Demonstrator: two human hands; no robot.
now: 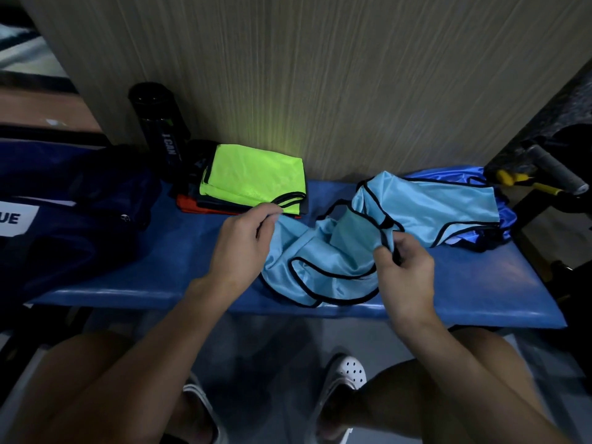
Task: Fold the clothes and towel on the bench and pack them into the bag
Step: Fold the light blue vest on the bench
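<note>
Roughly midway: pinches a crumpled light-blue bib on the bench with left hand and right hand, beside a lime-topped folded stack, with a blue heap left to fold and nothing visibly packed into the bag.

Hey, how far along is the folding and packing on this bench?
Done: a folded stack topped by the neon bib. In hand: left hand and right hand hold a crumpled light blue bib. Left: the unfolded pile at the right, then packing everything into the dark bag.
</note>
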